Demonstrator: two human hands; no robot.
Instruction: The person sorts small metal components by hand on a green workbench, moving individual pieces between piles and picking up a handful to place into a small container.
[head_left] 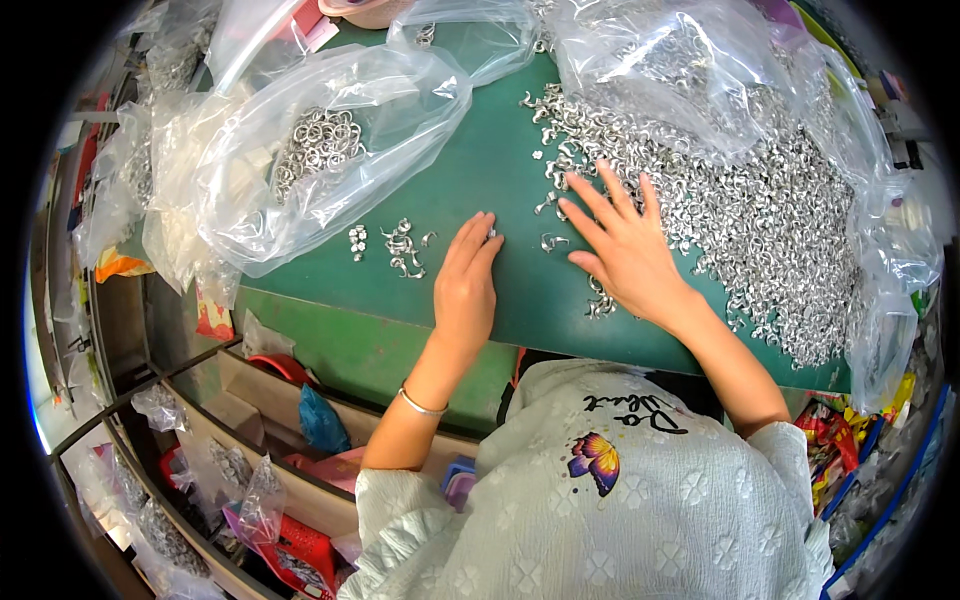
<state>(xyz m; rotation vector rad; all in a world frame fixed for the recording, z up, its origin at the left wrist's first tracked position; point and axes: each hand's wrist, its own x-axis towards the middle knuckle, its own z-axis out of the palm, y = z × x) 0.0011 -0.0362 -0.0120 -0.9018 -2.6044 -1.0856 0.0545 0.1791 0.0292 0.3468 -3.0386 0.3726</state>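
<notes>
My left hand (466, 275) rests on the green table with its fingers together and pointing away from me. A small silver metal piece (491, 234) peeks out at its fingertips; the thumb is hidden. To the right, my right hand (630, 250) lies open and palm down, fingers spread over the near-left edge of a big heap of small curved silver metal pieces (770, 230). A few loose curved pieces (552, 242) sit beside its thumb. Left of my left hand are a small cluster of curved pieces (402, 248) and a little group of small silver pieces (358, 242).
A clear plastic bag (400, 100) with silver rings (318, 145) lies at the left of the table (510, 130). Another clear bag (660, 50) covers the heap's far part. Below left stand a wooden drawer unit (260, 400) and a red basket (300, 550). Colourful packets (830, 435) are at the right.
</notes>
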